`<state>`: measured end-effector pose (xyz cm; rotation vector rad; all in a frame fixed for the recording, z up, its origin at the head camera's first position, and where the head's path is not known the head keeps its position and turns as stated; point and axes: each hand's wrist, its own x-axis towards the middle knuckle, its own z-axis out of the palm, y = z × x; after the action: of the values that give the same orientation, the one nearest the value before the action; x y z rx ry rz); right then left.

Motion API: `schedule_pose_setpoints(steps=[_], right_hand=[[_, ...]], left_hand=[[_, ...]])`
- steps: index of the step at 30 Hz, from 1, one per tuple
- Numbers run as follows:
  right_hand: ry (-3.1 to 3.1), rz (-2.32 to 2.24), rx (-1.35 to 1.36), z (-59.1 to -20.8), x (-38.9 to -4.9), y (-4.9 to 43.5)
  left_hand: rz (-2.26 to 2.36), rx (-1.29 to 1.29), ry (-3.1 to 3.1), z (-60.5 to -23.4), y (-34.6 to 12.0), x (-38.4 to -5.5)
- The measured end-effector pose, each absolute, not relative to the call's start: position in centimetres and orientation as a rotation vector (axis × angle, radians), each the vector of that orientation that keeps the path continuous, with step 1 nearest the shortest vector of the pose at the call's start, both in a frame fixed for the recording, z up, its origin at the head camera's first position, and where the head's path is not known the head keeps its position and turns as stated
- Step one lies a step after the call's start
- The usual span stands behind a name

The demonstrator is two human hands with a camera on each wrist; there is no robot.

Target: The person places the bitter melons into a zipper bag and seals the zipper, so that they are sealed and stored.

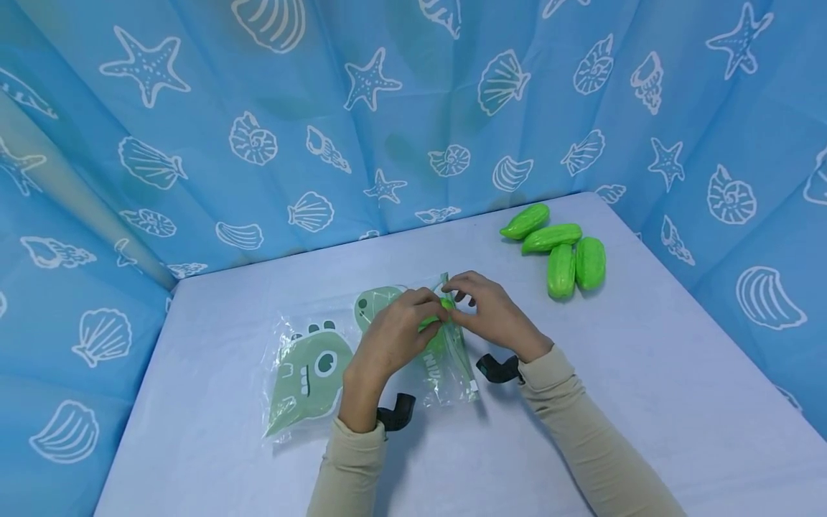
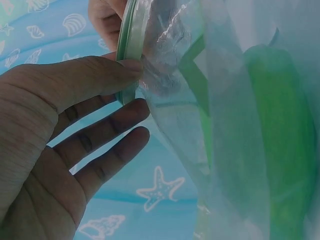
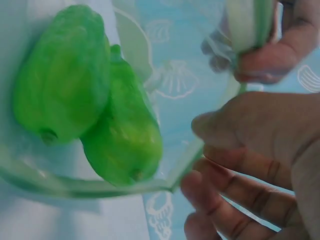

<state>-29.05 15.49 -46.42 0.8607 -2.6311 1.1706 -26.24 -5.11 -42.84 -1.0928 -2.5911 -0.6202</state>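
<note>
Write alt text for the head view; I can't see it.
The left hand and right hand hold a clear printed bag by its zip edge on a white table. Four green vegetables lie at back right, before a blue curtain.

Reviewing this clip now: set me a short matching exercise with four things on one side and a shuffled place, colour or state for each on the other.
1. plastic bag
2. four loose green fruits
3. curtain
4. sleeves

A. beige
B. towards the far right corner of the table
C. pinched at its edge by the left hand
D. blue with white sea shapes

Pairs: 1-C, 2-B, 3-D, 4-A
</note>
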Motion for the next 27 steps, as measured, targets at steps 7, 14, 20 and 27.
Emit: schedule_pose_setpoints(steps=[7,14,20,27], right_hand=[[-2.644,1.125,0.638,-45.4,-29.3,17.2],[-2.618,1.078,0.420,-45.3,-30.1,19.9],[-2.670,1.069,0.217,-45.1,-30.2,21.9],[-2.729,0.991,-0.034,-45.1,-30.3,23.8]], left_hand=[[-0.647,-1.098,-2.594,-42.7,-5.1,-26.3],[-0.645,-1.095,-2.620,-42.6,-5.1,-26.4],[-0.658,-1.107,-2.604,-42.6,-5.2,-26.4],[-0.662,-1.089,-2.602,-42.8,-5.2,-26.2]])
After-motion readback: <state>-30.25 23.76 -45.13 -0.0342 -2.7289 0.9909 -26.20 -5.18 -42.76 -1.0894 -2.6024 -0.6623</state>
